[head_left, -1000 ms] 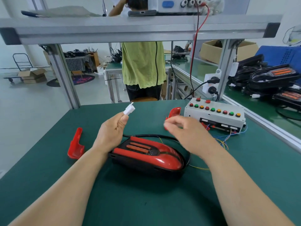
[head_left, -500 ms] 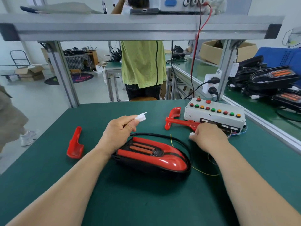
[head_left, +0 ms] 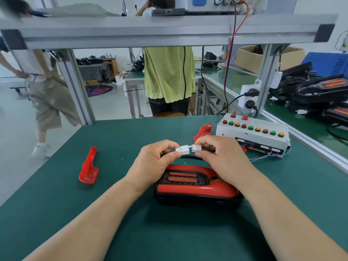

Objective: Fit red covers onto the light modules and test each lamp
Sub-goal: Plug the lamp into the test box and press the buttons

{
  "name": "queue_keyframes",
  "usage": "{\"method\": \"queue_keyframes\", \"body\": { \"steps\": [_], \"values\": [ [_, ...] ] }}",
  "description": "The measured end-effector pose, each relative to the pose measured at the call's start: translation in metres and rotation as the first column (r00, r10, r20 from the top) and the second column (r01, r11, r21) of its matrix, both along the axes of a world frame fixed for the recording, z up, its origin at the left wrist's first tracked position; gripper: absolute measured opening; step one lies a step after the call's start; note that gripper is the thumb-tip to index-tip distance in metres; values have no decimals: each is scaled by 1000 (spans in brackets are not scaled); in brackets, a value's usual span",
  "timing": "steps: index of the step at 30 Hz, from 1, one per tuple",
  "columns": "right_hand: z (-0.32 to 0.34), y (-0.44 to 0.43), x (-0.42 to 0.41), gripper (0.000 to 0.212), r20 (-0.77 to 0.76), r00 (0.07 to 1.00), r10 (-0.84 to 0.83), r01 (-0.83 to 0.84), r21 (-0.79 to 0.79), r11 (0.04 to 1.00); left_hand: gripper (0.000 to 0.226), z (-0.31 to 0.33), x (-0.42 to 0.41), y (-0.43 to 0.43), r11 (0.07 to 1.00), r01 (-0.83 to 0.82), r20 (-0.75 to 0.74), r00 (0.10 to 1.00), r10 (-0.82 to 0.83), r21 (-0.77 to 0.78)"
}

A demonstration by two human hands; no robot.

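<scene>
Head view: the left hand [head_left: 150,162] pinches a white plug [head_left: 182,149] between thumb and curled fingers. The right hand [head_left: 222,157] pinches a matching white socket [head_left: 196,148] the same way. The two connector faces meet just between the fingertips of both hands, with a thin gap showing, so I judge them not yet seated.

The lamp [head_left: 195,185], its red cover fitted, lies on the green table [head_left: 56,213] right below the fingers. Its black cable [head_left: 188,157] loops up just under the plug. The button test box [head_left: 252,132] stands beyond the right fingers, with thin coloured wires trailing out of it. One loose red cover [head_left: 88,168] lies well to the left of the left fingers, and another [head_left: 204,129] sits just behind the right fingers.

The main risk is a skewed push. If the two halves meet tilted or flipped, the latch may jam or the pins may bend, and the lamp would falsely test dead. Tugging the socket toward the plug could also strain the box's thin wires or drag the lamp by its cable.
</scene>
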State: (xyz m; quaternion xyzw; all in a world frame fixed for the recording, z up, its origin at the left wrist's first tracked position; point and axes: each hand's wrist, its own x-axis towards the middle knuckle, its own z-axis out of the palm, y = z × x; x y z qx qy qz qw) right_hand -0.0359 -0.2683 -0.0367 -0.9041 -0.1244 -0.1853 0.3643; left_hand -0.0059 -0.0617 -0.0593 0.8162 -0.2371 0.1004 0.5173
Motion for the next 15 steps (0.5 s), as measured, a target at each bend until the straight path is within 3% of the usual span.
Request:
{"method": "queue_keyframes", "body": {
  "steps": [6, 11, 15],
  "values": [
    [-2, 0, 0, 14, -47, 995, 84, -79, 87, 993, 16, 5, -2, -1, 997, 17, 49, 999, -21, 74],
    [0, 0, -3, 14, -100, 987, 124, -119, 60, 991, 11, 11, -7, -2, 990, 10, 124, 992, -27, 138],
    [1, -2, -3, 27, -155, 981, 118, -110, 57, 992, 11, 13, -10, -1, 988, 18, 148, 988, -41, 154]
  ]
}}
